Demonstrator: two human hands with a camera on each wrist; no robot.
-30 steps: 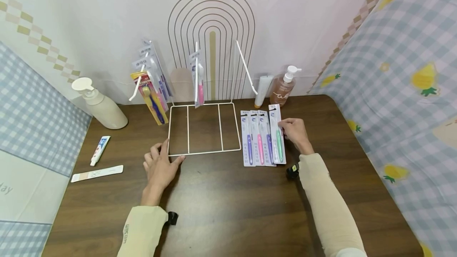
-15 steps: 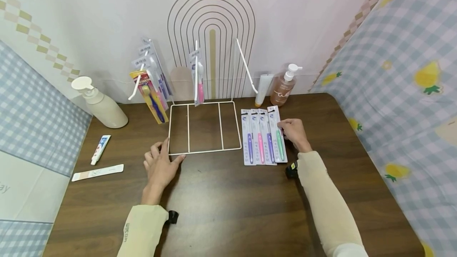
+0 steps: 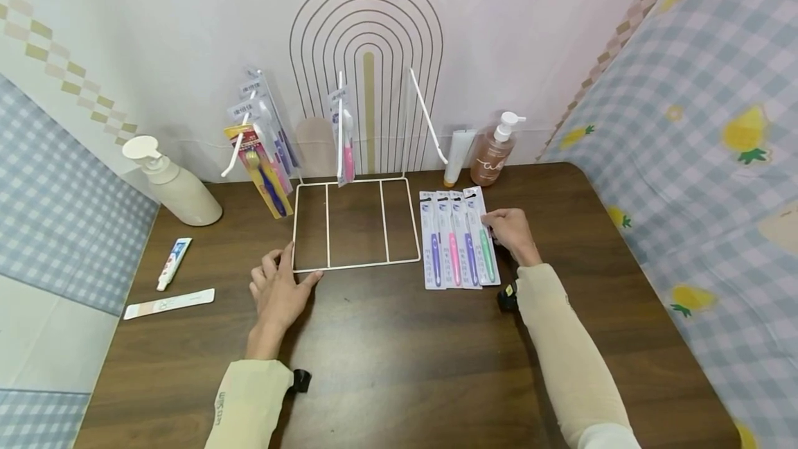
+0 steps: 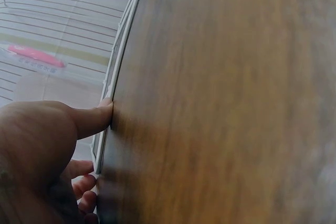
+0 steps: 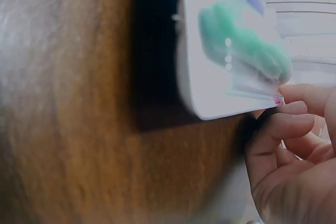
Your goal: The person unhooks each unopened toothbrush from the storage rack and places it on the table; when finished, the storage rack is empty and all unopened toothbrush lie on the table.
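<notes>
In the head view my right hand (image 3: 510, 231) pinches the right edge of a packaged toothbrush (image 3: 485, 244) with a green handle. The pack leans slightly left at its top and lies at the right end of a row of toothbrush packs (image 3: 454, 248) with purple and pink handles. Its green handle (image 5: 241, 40) fills the right wrist view, thumb and finger at the pack's edge. My left hand (image 3: 280, 296) rests at the front left corner of a white wire display rack (image 3: 358, 267). Its thumb (image 4: 97, 119) touches the front bar in the left wrist view.
Toothbrush packs, including a yellow one (image 3: 264, 175), hang on the rack's left hook; another (image 3: 345, 144) hangs in the middle. The right hook (image 3: 429, 116) is bare. Behind the row stand a white tube (image 3: 458, 158) and brown pump bottle (image 3: 492, 154). A beige pump bottle (image 3: 181, 189) stands left.
The top of the green-handled toothbrush pack has swung slightly left and lower toward its neighbour, with my right hand still pinching its edge. My left hand has stayed at the rack's corner.
</notes>
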